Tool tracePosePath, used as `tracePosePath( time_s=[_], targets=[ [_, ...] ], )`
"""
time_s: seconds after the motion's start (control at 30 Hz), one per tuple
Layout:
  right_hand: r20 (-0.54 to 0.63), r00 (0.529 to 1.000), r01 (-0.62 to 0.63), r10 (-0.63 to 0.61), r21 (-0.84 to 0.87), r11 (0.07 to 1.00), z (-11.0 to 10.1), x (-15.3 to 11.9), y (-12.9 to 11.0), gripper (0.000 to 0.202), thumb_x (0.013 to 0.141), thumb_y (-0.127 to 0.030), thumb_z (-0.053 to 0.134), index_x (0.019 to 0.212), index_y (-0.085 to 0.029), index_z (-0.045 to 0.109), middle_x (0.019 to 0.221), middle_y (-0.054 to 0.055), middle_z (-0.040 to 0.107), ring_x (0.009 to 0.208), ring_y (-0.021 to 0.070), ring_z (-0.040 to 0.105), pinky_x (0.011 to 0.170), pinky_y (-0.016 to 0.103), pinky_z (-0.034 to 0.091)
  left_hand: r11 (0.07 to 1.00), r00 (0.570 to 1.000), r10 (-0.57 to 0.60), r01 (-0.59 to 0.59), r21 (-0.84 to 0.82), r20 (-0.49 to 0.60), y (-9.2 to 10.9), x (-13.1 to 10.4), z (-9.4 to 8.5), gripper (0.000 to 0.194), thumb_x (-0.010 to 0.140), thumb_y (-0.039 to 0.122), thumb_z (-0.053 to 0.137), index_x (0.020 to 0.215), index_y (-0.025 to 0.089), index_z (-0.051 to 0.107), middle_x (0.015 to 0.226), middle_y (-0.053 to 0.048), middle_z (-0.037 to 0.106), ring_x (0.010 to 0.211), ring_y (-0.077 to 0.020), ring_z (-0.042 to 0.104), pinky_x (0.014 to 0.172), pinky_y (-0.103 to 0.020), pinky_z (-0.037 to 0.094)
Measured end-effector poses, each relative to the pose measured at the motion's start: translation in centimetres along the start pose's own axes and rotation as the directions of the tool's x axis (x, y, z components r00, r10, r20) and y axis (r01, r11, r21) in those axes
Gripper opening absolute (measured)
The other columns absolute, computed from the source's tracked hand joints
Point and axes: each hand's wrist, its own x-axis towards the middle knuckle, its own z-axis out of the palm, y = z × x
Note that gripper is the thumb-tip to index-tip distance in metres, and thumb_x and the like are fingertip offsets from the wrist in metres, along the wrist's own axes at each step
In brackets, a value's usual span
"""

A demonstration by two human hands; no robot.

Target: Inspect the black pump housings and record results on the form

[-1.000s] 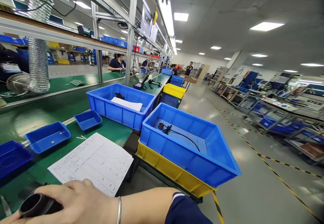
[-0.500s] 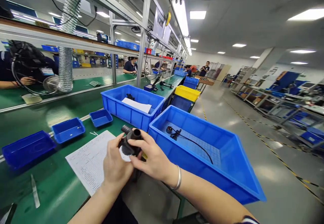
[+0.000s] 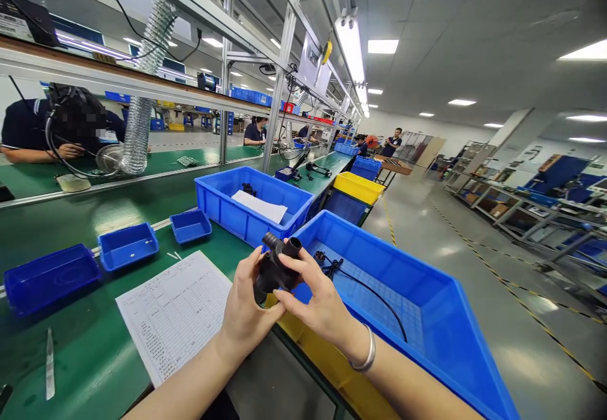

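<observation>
Between both hands is a small black water pump (image 3: 276, 269) with a ribbed hose stub and a wider round port pointing up. My left hand (image 3: 246, 306) is closed around its left side. On the right side, the fingers and thumb of my right hand (image 3: 322, 300) grip it near the wide port. The pump is held in the air at the near corner of a large blue bin (image 3: 379, 243). Inside that bin lies a black cable (image 3: 367, 279) with a coiled bundle and a round end piece. The pump's underside is hidden by my palms.
A printed sheet (image 3: 177, 312) lies on the green bench (image 3: 90, 357), near tweezers (image 3: 50, 363). Small blue trays (image 3: 128, 246) line its back. Another blue bin (image 3: 237, 214) holds a paper and black parts. A person (image 3: 71, 126) sits across the bench.
Both hands have moved right with the pump, away from the sheet and toward the large bin. The pump is turned slightly, and the white area beneath it no longer shows. The view has shifted a little.
</observation>
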Motion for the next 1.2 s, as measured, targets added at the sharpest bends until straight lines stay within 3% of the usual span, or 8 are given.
tracePosePath(
  time_s=[0.13, 0.3, 0.4, 0.53, 0.7, 0.8, 1.0, 1.2],
  targets=[
    [0.027, 0.999, 0.032, -0.03, -0.104, 0.994, 2.7, -0.3, -0.3, 0.054, 0.091, -0.025, 0.062, 0.142, -0.029, 0.047, 0.151, 0.01, 0.042, 0.139, 0.0299, 0.041, 0.109, 0.05, 0.044, 0.996, 0.992, -0.064, 0.057, 0.067, 0.106, -0.2, -0.6, -1.2, 0.078, 0.076, 0.012, 0.068, 0.145, 0.029, 0.034, 0.125, -0.012, 0.043, 0.117, -0.0263, 0.051, 0.101, -0.047, 0.048],
    [0.057, 0.986, 0.162, -0.158, -0.073, 0.984, 10.5, 2.2, -2.0, 0.057, 0.092, -0.025, 0.057, 0.147, -0.033, 0.042, 0.153, 0.011, 0.036, 0.129, 0.0361, 0.048, 0.1, 0.06, 0.048, 0.952, 0.989, -0.13, 0.144, 0.269, -0.07, -2.9, -2.1, -6.5, 0.078, 0.074, 0.019, 0.075, 0.14, 0.028, 0.035, 0.118, -0.011, 0.043, 0.111, -0.0256, 0.053, 0.096, -0.045, 0.051],
    [0.127, 0.941, 0.306, -0.312, 0.068, 0.95, 15.2, 4.9, -4.9, 0.058, 0.093, -0.024, 0.056, 0.147, -0.034, 0.04, 0.156, 0.01, 0.031, 0.132, 0.0358, 0.046, 0.101, 0.058, 0.049, 0.914, 0.97, -0.143, 0.205, 0.349, -0.195, -3.9, -3.1, -12.6, 0.073, 0.072, 0.023, 0.078, 0.135, 0.028, 0.041, 0.116, -0.01, 0.046, 0.112, -0.0258, 0.054, 0.097, -0.046, 0.05],
    [0.239, 0.835, 0.426, -0.495, 0.289, 0.857, 19.4, 8.2, -9.2, 0.061, 0.095, -0.023, 0.054, 0.151, -0.031, 0.032, 0.159, 0.01, 0.026, 0.14, 0.0304, 0.039, 0.108, 0.051, 0.046, 0.849, 0.904, -0.215, 0.36, 0.387, -0.37, -3.1, -4.7, -23.4, 0.064, 0.075, 0.028, 0.077, 0.13, 0.029, 0.046, 0.121, -0.008, 0.048, 0.114, -0.0244, 0.055, 0.095, -0.043, 0.052],
    [0.195, 0.836, 0.409, -0.514, 0.403, 0.819, 23.3, 13.0, -11.9, 0.052, 0.096, -0.023, 0.05, 0.146, -0.03, 0.037, 0.153, 0.01, 0.036, 0.137, 0.0282, 0.043, 0.1, 0.046, 0.054, 0.769, 0.821, -0.309, 0.512, 0.382, -0.479, -2.4, -5.4, -37.2, 0.071, 0.069, 0.035, 0.082, 0.129, 0.025, 0.046, 0.124, -0.008, 0.052, 0.11, -0.0231, 0.06, 0.098, -0.045, 0.051],
    [0.151, 0.853, 0.393, -0.5, 0.448, 0.803, 25.4, 16.5, -12.6, 0.041, 0.096, -0.024, 0.05, 0.137, -0.029, 0.047, 0.147, 0.011, 0.042, 0.125, 0.0266, 0.055, 0.087, 0.041, 0.06, 0.754, 0.801, -0.367, 0.554, 0.353, -0.474, -3.1, -5.4, -42.6, 0.073, 0.067, 0.036, 0.083, 0.128, 0.022, 0.046, 0.121, -0.008, 0.055, 0.106, -0.0218, 0.062, 0.099, -0.045, 0.051],
    [0.042, 0.889, 0.374, -0.456, 0.507, 0.776, 27.4, 24.8, -15.7, 0.025, 0.094, -0.028, 0.056, 0.119, -0.023, 0.057, 0.132, 0.012, 0.052, 0.099, 0.0203, 0.066, 0.077, 0.035, 0.06, 0.781, 0.799, -0.436, 0.565, 0.267, -0.415, -6.1, -5.2, -46.5, 0.075, 0.067, 0.036, 0.082, 0.129, 0.019, 0.042, 0.121, -0.011, 0.058, 0.113, -0.0225, 0.061, 0.103, -0.045, 0.048],
    [-0.186, 0.833, 0.528, -0.521, 0.548, 0.649, 28.2, 35.8, -23.7, 0.047, 0.089, -0.032, 0.062, 0.133, -0.023, 0.047, 0.13, 0.012, 0.053, 0.108, 0.0227, 0.063, 0.085, 0.037, 0.057, 0.813, 0.818, -0.463, 0.545, 0.204, -0.341, -7.2, -4.8, -47.9, 0.075, 0.064, 0.034, 0.084, 0.126, 0.021, 0.045, 0.124, -0.01, 0.058, 0.111, -0.0233, 0.063, 0.104, -0.046, 0.048]
  ],
)
